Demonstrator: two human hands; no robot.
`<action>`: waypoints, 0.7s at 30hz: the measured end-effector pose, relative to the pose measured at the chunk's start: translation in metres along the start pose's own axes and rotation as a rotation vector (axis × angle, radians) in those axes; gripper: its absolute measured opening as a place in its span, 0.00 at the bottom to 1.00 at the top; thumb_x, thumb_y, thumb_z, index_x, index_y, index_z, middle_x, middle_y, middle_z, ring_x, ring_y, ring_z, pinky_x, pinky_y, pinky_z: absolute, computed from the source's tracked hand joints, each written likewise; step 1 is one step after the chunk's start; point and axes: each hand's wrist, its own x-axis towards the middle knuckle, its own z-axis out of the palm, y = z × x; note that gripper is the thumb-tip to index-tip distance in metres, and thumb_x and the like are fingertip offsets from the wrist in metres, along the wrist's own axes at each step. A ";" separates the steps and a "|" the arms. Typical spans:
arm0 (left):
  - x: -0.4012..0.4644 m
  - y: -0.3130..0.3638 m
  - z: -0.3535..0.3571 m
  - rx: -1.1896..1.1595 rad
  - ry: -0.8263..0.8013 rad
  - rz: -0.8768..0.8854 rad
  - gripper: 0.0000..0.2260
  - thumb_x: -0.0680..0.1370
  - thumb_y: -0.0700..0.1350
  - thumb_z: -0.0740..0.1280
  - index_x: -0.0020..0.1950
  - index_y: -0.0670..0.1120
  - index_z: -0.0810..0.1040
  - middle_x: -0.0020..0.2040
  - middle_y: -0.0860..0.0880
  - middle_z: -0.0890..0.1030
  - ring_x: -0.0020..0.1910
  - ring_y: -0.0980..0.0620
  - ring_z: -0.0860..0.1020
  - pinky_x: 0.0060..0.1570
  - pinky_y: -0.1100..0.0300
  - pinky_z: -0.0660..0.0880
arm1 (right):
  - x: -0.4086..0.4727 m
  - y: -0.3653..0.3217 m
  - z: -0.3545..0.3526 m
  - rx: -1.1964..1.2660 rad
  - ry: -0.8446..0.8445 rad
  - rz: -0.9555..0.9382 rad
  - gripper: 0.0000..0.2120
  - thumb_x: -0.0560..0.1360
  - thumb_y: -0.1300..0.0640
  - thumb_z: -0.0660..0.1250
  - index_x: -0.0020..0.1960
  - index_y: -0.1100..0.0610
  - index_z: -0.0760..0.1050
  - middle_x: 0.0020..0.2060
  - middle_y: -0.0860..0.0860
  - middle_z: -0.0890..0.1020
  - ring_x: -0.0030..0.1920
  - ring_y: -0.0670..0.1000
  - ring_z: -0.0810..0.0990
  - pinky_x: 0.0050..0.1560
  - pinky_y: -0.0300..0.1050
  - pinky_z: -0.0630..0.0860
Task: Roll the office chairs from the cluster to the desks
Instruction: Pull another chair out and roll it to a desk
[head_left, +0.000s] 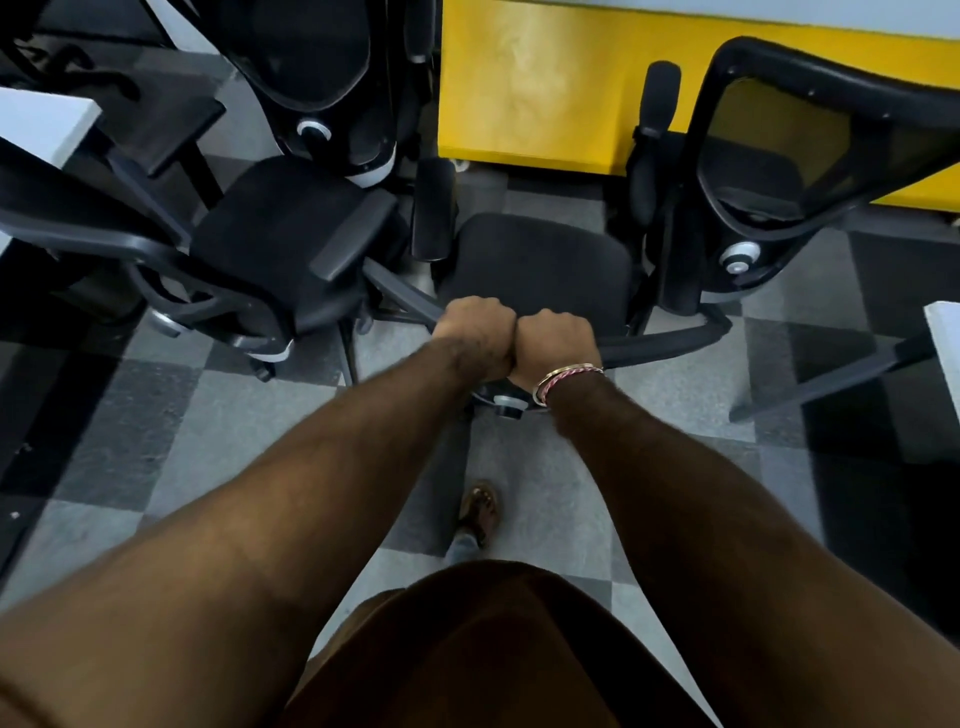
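Note:
A black office chair (540, 265) stands right in front of me, seat facing away. My left hand (475, 332) and my right hand (556, 340) sit side by side, both gripping the top rim of its backrest (660, 345). A bracelet circles my right wrist. Another black chair (280, 249) presses close on the left, a third (322, 78) stands behind that one, and a mesh-backed chair (769, 156) is at the right.
A yellow panel (545, 88) closes off the space beyond the chairs. White desk edges show at the left (41, 119) and the far right (943, 338). The floor is grey checkered carpet tile (519, 499); my sandalled foot (480, 512) is below the chair.

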 end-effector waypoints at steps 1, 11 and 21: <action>-0.003 0.001 -0.001 0.016 -0.003 -0.017 0.06 0.80 0.51 0.67 0.47 0.49 0.77 0.46 0.50 0.81 0.43 0.48 0.80 0.44 0.52 0.77 | -0.001 -0.002 0.000 -0.013 -0.003 -0.001 0.07 0.71 0.49 0.68 0.40 0.52 0.76 0.38 0.51 0.82 0.40 0.57 0.83 0.39 0.47 0.77; -0.135 0.075 0.032 0.029 0.054 -0.012 0.11 0.80 0.51 0.65 0.40 0.50 0.69 0.41 0.51 0.75 0.47 0.48 0.81 0.42 0.55 0.73 | -0.152 -0.015 0.016 -0.060 0.022 -0.123 0.12 0.73 0.46 0.65 0.35 0.50 0.68 0.37 0.50 0.82 0.38 0.56 0.82 0.36 0.45 0.68; -0.252 0.152 0.069 -0.055 -0.005 -0.102 0.09 0.79 0.52 0.64 0.51 0.50 0.81 0.50 0.50 0.84 0.51 0.47 0.84 0.48 0.52 0.80 | -0.277 -0.020 0.031 -0.140 0.005 -0.296 0.09 0.71 0.47 0.65 0.39 0.52 0.77 0.39 0.52 0.84 0.41 0.57 0.84 0.37 0.45 0.68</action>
